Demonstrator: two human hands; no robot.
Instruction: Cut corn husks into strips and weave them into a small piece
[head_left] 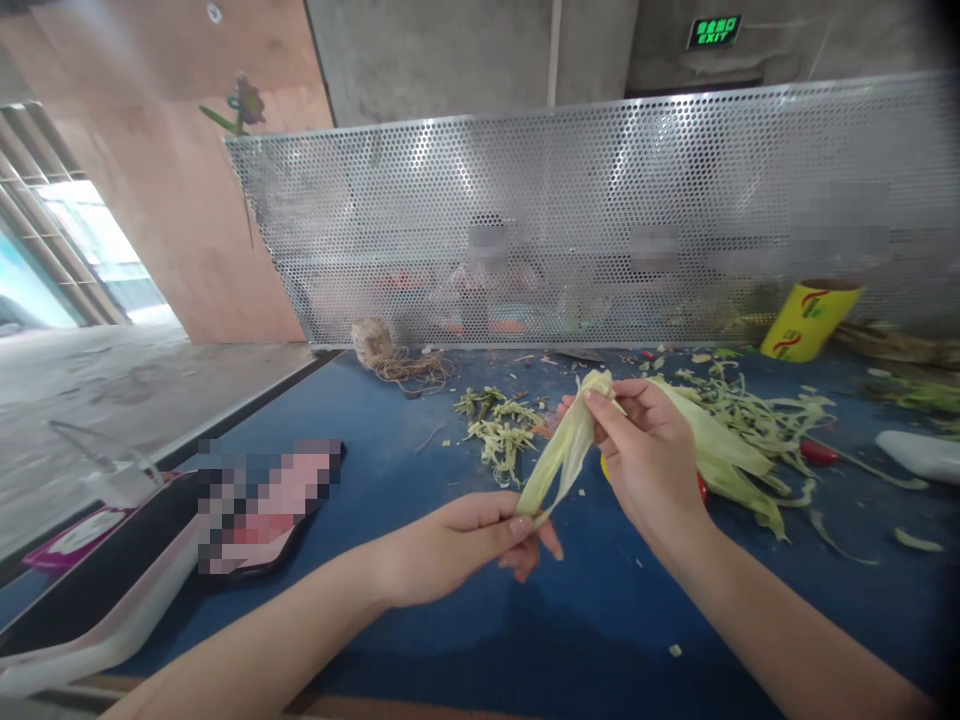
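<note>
A pale green corn husk point(559, 455) is stretched between my two hands above the blue table. My left hand point(457, 550) pinches its lower end between thumb and fingers. At the bunched upper end, my right hand point(652, 455) grips the husk with thumb and fingertips. More broad husk leaves point(724, 440) lie just right of my right hand, beside a pile of thin green shreds point(780, 415). Small knotted green pieces point(499, 440) lie beyond the held husk. Something red and yellow is mostly hidden under my right hand.
A perforated metal screen point(525, 180) borders the table's far side. A twine roll point(371, 342) and loose string point(420, 370) lie far left; a yellow roll point(810, 320) stands far right. A phone point(277, 510) lies left. A white object point(919, 455) rests right.
</note>
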